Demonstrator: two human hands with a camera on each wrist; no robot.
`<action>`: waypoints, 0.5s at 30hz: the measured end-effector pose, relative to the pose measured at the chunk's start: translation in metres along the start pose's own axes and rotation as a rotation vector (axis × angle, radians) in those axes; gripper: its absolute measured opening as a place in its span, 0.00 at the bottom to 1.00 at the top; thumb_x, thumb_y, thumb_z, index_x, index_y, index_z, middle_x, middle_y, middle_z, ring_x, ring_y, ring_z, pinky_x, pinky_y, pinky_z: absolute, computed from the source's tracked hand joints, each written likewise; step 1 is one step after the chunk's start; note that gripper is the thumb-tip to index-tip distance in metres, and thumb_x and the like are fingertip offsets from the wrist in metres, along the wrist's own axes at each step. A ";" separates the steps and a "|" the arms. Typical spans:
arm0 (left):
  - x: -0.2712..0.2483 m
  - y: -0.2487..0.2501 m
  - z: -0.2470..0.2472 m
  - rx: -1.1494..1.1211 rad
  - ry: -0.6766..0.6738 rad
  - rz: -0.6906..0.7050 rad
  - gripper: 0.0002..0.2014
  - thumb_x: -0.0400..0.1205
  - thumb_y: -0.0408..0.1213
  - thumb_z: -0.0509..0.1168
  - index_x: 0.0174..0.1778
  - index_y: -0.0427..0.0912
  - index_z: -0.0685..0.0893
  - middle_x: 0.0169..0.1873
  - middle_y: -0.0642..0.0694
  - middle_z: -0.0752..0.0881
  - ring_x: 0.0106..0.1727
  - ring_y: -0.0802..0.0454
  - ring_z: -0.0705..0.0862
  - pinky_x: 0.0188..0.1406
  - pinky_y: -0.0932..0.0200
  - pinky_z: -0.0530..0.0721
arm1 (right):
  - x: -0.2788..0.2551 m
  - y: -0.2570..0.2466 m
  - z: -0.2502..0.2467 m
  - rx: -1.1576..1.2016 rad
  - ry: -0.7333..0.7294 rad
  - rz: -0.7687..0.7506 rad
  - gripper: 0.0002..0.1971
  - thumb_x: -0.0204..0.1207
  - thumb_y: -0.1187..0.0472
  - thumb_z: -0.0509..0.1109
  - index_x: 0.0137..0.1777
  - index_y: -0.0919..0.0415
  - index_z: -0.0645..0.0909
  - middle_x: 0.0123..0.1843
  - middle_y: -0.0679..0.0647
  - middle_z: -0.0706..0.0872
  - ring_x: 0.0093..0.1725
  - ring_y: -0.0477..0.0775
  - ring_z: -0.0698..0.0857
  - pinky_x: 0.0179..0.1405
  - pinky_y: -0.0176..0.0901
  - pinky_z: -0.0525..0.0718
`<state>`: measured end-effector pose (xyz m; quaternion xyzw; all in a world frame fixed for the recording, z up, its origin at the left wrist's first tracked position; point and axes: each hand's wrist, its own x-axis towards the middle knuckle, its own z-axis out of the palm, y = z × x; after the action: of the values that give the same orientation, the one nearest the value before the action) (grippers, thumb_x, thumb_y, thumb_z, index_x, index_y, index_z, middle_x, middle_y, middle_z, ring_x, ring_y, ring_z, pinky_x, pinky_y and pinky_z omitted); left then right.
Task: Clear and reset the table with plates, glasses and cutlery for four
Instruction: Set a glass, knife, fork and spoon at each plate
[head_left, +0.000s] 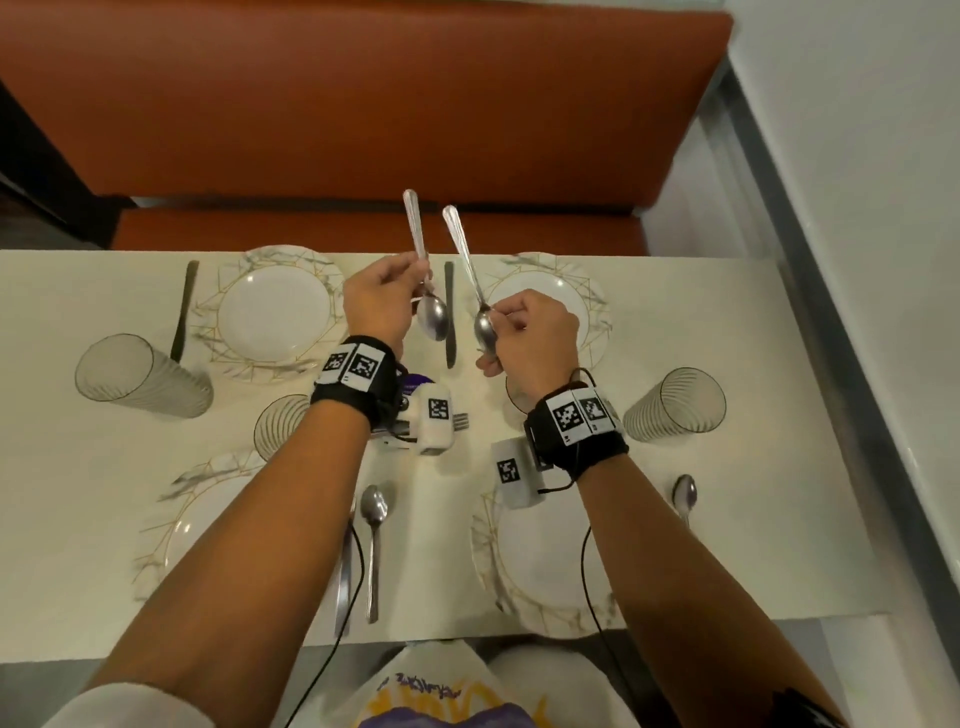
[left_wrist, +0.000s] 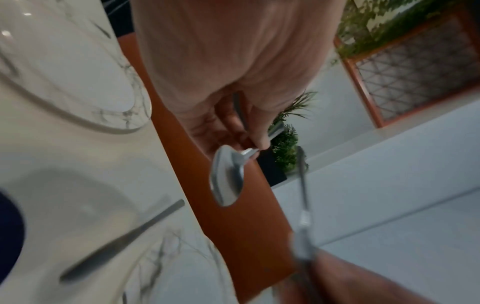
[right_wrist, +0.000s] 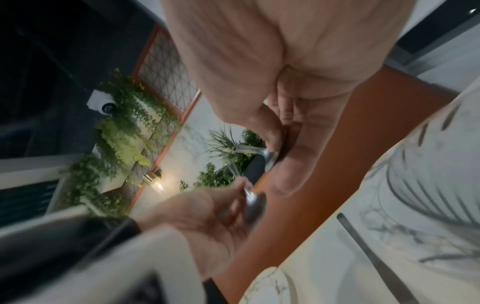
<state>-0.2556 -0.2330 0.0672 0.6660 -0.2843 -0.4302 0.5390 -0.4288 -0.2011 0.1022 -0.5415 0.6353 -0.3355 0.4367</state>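
With fingers of left hand (head_left: 382, 304) and right hand (head_left: 535, 332) pinching spoons (head_left: 415, 228) at the neck, lay each flat beside an upper plate (head_left: 274, 317).

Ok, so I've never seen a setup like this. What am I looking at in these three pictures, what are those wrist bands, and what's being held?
There is no robot here: these are a person's two bare hands. The large picture comes from a head-worn camera looking down. The other two come from cameras strapped on by the black wrist bands, each looking along a palm. The white table carries marble-patterned plates, ribbed glasses, knives and two laid spoons. The left hand grips one spoon near its bowl. The right hand grips a second spoon. Both handles point up and away.
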 end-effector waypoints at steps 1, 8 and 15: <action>0.014 -0.004 0.003 0.061 0.001 -0.018 0.07 0.85 0.35 0.74 0.58 0.43 0.93 0.48 0.45 0.94 0.47 0.50 0.92 0.51 0.57 0.92 | 0.005 -0.001 -0.006 -0.002 0.003 0.002 0.02 0.83 0.68 0.71 0.53 0.65 0.83 0.40 0.60 0.91 0.25 0.52 0.91 0.22 0.42 0.88; 0.093 -0.076 0.016 0.511 -0.032 -0.219 0.13 0.81 0.28 0.74 0.33 0.49 0.93 0.43 0.43 0.95 0.48 0.39 0.95 0.53 0.42 0.94 | 0.039 0.016 -0.040 -0.167 0.125 -0.164 0.04 0.78 0.63 0.74 0.48 0.62 0.89 0.42 0.48 0.91 0.39 0.47 0.89 0.38 0.48 0.91; 0.126 -0.103 0.031 0.765 -0.146 -0.314 0.07 0.80 0.30 0.77 0.38 0.46 0.93 0.47 0.48 0.95 0.50 0.49 0.93 0.54 0.56 0.92 | 0.051 0.028 -0.059 -0.213 0.039 -0.110 0.05 0.80 0.58 0.75 0.50 0.57 0.89 0.42 0.45 0.91 0.39 0.39 0.89 0.40 0.27 0.82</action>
<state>-0.2330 -0.3275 -0.0665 0.8212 -0.3561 -0.4165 0.1591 -0.4954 -0.2490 0.0899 -0.6120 0.6452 -0.3000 0.3452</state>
